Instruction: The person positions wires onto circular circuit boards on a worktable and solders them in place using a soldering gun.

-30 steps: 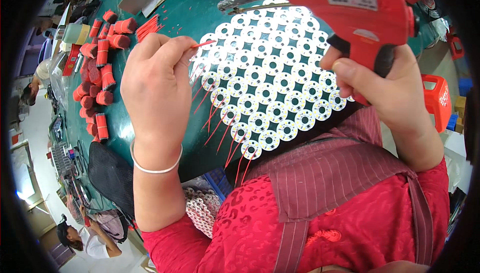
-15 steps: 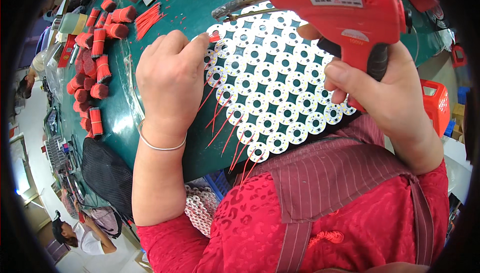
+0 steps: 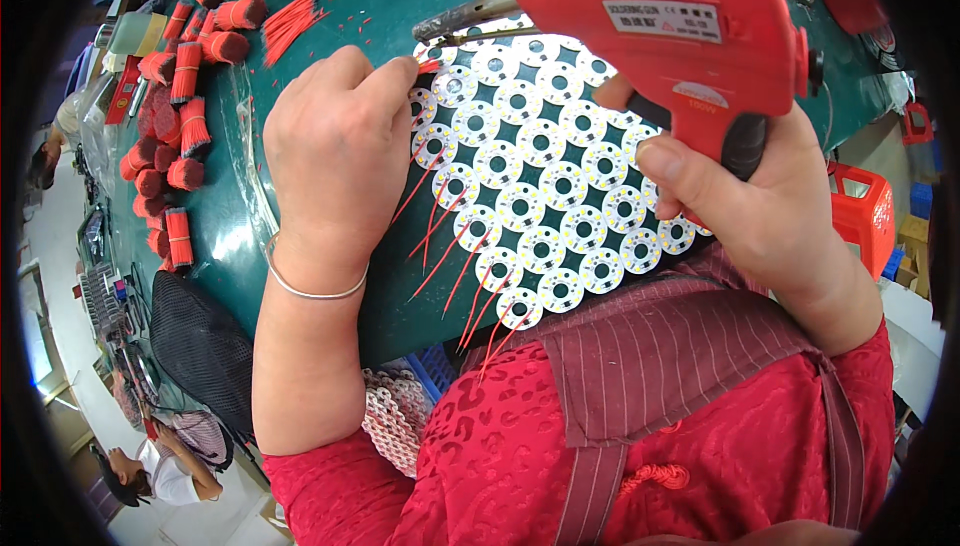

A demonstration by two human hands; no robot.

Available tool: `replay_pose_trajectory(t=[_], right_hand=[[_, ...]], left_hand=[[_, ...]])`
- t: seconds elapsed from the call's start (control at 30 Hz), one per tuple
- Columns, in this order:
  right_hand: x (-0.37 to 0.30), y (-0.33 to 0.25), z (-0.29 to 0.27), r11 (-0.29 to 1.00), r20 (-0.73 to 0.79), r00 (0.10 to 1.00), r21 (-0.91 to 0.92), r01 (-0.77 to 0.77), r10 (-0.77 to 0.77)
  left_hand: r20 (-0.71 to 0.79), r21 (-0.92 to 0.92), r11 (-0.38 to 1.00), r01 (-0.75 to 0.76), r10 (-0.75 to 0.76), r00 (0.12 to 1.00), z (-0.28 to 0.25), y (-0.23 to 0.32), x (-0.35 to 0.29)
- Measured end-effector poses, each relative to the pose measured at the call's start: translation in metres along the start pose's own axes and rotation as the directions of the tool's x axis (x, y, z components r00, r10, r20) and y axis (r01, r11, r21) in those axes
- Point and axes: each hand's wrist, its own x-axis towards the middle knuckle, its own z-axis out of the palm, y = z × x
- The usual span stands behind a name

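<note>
My right hand (image 3: 765, 191) is wrapped round the handle of a red soldering gun (image 3: 665, 21), a finger at its trigger. The gun's metal tip points left, over the far left corner of a panel of round white LED boards (image 3: 553, 131). By that tip, my left hand (image 3: 335, 136) is closed in a pinch on short red wires (image 3: 428, 67); how many it holds is hidden by the fingers. Along the panel's left edge, several boards have thin red wires (image 3: 428, 231) sticking out toward me.
Bundles of cut red wire (image 3: 186, 71) lie at the left of the green table (image 3: 235, 226), with a loose pile of wires (image 3: 291, 26) beyond. A black mesh bag (image 3: 200, 346) hangs at the left edge. A red plastic stand (image 3: 862, 216) is at the right; a person (image 3: 165, 471) sits far left.
The soldering gun's tip has shifted slightly left and down, closer to the corner board and my left fingers. The whole view has shifted a little. Both hands keep their grips.
</note>
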Motion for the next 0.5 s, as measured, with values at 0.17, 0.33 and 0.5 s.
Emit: replay_pose_trajectory(t=[0.17, 0.33, 0.5], right_hand=[[-0.002, -0.0019, -0.001, 0.995, 0.011, 0.998, -0.077, -0.057, 0.058], [-0.0023, -0.0005, 0.0021, 0.992, -0.007, 1.0, -0.121, -0.016, 0.016], [-0.0009, 0.0059, 0.0022, 0.988, -0.001, 0.999, -0.151, 0.038, -0.039]], left_hand=[[0.003, -0.008, 1.0, 0.008, -0.008, 1.0, -0.0002, 0.0001, -0.0014], [-0.011, -0.025, 0.999, -0.029, 0.029, 1.0, -0.0012, -0.0004, 0.0017], [-0.014, -0.02, 0.999, -0.029, 0.028, 0.999, -0.0014, -0.0004, 0.0005]])
